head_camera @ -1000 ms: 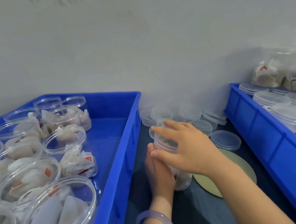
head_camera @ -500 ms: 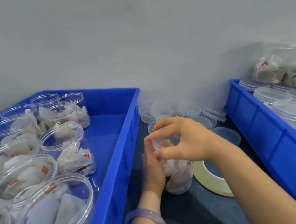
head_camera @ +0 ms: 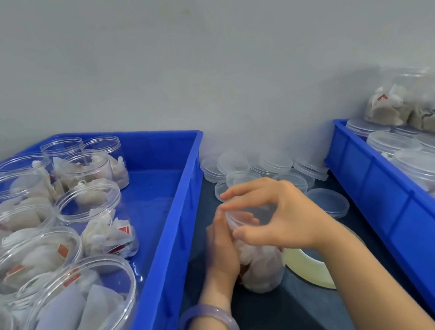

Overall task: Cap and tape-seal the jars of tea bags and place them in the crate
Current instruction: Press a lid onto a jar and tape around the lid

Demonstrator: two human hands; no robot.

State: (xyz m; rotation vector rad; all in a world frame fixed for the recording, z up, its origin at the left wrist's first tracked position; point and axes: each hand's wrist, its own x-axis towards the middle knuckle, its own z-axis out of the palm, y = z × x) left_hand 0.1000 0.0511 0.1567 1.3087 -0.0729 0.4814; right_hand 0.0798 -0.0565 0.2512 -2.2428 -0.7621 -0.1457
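Right of blue plastic crate (head_camera: 168, 257): left hand (head_camera: 222, 251) grips clear plastic tea-bag jar (head_camera: 263, 271); right hand (head_camera: 283, 217) pinches clear round lid (head_camera: 262, 210) onto its mouth. Capping step; taping likely next, pale tape roll (head_camera: 307, 267) alongside.

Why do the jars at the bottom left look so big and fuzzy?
Head view: the wide lens stretches the open jars near that corner, and they sit close, so they look soft. Head view: the far-right capped jars blur too.
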